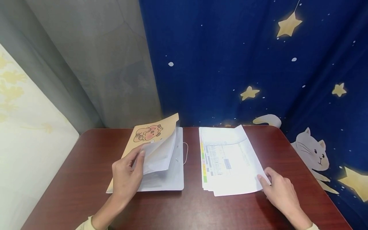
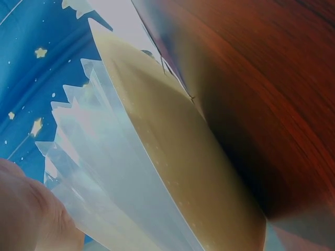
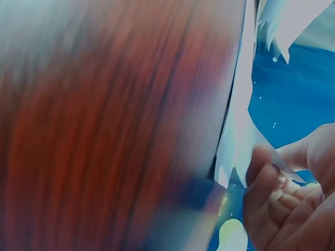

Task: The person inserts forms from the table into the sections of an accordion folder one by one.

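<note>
Fingers of the left hand pinch the raised leaves of a tan-covered folder at its seven o'clock side; how many leaves are caught, I cannot tell. From the person's seat, the folder lies at eleven o'clock on a dark red table, part open, a cartoon animal on its cover. From the left wrist, clear sleeves stand fanned apart. A thin pale loop curves out at the folder's three o'clock edge.

At one o'clock, well apart from the folder, lies a stack of printed papers, with coloured strips along its nine o'clock side. The right hand pinches the stack's four o'clock corner between thumb and curled fingers.

The papers lie unevenly, so lifting by that single corner could fan, crease or drop the lower sheets. Slick sleeves could slip from the left pinch, letting the cover fall shut. The loop, lying loose, might snag a passing sheet.
</note>
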`<state>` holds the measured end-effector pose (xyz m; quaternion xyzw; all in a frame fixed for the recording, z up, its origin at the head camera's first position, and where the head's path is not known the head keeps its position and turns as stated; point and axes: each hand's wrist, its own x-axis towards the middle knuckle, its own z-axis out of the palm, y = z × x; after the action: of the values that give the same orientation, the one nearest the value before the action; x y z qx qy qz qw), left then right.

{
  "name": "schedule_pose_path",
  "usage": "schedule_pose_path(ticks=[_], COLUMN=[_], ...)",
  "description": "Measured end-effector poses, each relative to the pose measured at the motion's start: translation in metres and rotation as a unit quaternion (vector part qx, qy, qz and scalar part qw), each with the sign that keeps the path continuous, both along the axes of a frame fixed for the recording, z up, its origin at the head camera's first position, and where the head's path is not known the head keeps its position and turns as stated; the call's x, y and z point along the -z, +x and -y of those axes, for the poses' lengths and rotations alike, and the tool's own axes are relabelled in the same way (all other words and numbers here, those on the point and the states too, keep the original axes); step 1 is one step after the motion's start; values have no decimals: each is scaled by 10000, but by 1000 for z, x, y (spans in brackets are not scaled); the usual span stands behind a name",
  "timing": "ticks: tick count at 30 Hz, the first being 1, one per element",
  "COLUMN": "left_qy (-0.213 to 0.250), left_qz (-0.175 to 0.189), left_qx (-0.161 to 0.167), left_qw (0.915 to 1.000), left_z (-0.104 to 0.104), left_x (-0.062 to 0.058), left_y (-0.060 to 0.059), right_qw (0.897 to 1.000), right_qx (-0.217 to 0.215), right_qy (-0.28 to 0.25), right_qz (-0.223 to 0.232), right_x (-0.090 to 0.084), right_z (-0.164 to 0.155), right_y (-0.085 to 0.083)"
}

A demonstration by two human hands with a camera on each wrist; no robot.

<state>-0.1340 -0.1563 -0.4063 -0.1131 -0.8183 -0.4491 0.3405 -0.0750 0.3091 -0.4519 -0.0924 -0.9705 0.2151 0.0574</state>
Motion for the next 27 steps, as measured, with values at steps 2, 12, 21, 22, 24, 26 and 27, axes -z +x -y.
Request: schedule_pose_path(ticks=[2, 12, 21, 22, 24, 26, 27], left_qy=[-5, 10, 64, 72, 91, 98, 106], left_qz=[-24, -396, -610, -613, -623, -633, -636], left_qx=[-17, -44, -86, -86, -69, -66, -60], left_qw=[10000, 9992, 9981, 9981, 9980, 9979, 9979], left_z=[0, 0, 0, 0, 1, 1, 1], left_x=[0, 3, 7, 8, 8, 8, 8], left_y=[0, -1, -3, -3, -4, -4, -4], right_qw=[9987, 9692, 9058, 9000, 8866, 8738, 8684], right_qx=[-9, 232, 557, 578, 608, 604, 585], right_qy=[-493, -2450, -4201, -4320, -4585, -4825, -4924], right_qz=[129, -38, -10, -12, -46, -81, -98], right_x=[0, 1, -4, -5, -7, -9, -11], right_z=[1, 3, 5, 6, 8, 10, 12], right_y=[0, -3, -7, -7, -6, -5, -4])
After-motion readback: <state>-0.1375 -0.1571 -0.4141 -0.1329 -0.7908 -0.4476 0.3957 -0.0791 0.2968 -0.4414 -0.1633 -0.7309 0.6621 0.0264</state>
